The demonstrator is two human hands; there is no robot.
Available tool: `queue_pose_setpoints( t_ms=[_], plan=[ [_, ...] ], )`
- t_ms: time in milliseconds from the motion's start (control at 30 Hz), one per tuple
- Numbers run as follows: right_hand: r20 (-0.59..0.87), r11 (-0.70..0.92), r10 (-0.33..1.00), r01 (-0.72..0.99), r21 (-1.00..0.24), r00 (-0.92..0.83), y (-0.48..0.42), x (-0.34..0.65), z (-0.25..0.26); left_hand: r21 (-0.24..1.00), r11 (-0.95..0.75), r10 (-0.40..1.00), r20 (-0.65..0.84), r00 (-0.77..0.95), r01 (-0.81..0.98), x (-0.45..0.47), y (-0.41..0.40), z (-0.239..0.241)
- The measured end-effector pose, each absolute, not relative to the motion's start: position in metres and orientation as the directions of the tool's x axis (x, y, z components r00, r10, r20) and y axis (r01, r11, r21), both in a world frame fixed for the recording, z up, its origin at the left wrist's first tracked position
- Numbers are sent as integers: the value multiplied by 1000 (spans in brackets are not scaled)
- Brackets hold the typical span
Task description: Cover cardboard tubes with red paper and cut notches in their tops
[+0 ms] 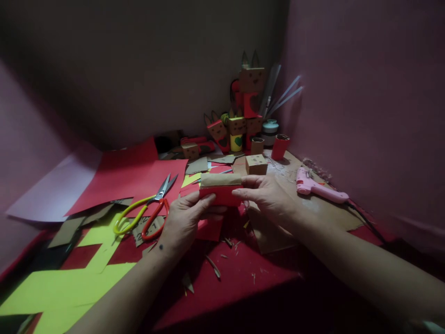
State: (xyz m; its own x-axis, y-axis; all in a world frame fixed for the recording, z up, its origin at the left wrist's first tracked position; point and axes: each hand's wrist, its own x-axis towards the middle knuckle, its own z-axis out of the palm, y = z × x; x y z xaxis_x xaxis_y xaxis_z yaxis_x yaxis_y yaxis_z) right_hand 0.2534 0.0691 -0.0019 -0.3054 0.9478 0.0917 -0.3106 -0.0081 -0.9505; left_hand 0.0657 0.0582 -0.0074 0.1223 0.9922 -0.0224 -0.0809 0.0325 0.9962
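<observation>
Between my two hands, above the red table, is a folded cardboard piece [221,180] with a red paper front [222,197]. My left hand [187,215] pinches its left end, thumb on the red face and fingers behind and below. At the right end, my right hand [259,190] grips it between thumb and fingers. Scissors [160,194] with one yellow and one red handle lie partly open just left of my left hand. Behind the held piece stands a small cardboard box [256,163] with marks drawn on it.
Several cardboard animal figures [237,125] stand at the back, near a red tube [280,147] and a light blue jar [270,127]. A pink glue gun [321,186] with a cord lies right. Red paper [128,181], yellow paper [62,287] and cardboard scraps [212,266] cover parts of the table.
</observation>
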Motion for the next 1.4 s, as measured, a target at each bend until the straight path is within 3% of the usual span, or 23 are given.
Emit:
queue_pose_setpoints(
  t_ms=[367,767,1400],
  plan=[
    [3,-71,969,-289,-955,-247,64,251,2,996,24,985,-8,174,-86,65,55,-4],
    [75,2,969,-294,-956,-237,68,252,-1,996,-19,997,13,70,85,61,55,5],
    [138,87,969,-239,-967,-205,73,254,-3,978,-111,994,106,38,178,60,51,5]
  ],
)
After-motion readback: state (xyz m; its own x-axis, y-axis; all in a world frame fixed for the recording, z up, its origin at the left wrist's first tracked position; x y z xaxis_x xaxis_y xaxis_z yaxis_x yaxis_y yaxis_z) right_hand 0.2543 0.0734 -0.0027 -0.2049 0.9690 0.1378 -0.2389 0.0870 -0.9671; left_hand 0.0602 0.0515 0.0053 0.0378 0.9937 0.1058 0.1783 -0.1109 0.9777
